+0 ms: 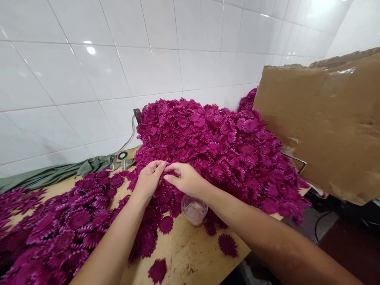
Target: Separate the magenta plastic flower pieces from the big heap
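Observation:
A big heap of magenta fabric flower petals (213, 146) covers the back of a wooden table (190, 253). My left hand (150, 178) and my right hand (185, 179) meet at the heap's near edge, fingertips pinched together on a magenta petal piece (168, 174) between them. A small clear plastic cup (194, 210) with pale contents stands on the table right under my right wrist. More petals (62, 229) lie spread to the left, and loose single ones (228, 244) lie near the front.
A white tiled wall (118, 59) runs behind the table. A torn cardboard sheet (323, 122) stands at the right. A green cloth (56, 174) lies along the wall at left, with a cable and small device (122, 156) beside it. The table's edge drops off at right.

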`<state>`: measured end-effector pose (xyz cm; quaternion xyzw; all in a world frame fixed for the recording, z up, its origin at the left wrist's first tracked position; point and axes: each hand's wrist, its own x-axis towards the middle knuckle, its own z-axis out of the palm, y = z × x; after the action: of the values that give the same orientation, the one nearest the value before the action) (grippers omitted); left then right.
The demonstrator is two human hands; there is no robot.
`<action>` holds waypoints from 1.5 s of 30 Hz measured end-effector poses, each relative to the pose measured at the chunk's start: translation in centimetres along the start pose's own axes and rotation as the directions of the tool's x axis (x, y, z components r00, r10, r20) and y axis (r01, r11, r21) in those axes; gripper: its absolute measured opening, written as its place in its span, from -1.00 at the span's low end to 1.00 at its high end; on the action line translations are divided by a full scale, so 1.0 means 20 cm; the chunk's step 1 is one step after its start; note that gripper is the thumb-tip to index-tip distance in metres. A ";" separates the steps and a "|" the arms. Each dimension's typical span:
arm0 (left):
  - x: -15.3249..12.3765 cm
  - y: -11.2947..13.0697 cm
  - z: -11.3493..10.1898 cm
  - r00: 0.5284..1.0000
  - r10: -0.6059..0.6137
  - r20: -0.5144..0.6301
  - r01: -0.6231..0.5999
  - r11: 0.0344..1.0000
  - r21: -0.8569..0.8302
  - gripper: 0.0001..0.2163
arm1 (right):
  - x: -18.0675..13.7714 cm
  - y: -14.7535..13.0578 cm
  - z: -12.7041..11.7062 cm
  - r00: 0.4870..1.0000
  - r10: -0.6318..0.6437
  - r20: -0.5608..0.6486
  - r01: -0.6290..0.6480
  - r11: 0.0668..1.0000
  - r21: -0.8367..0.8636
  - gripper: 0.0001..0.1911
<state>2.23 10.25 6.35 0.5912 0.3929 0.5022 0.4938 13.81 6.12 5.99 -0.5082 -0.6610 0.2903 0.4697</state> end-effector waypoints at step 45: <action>-0.08 0.05 0.02 0.981 -0.181 0.071 0.194 0.884 -0.426 -0.57 | 0.05 -0.04 -0.09 0.986 -0.143 0.084 0.144 0.990 -0.002 -0.97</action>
<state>2.29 8.43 6.94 0.4338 0.3204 0.5179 0.6641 15.12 6.65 7.81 -0.4488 -0.7160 0.2738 0.4593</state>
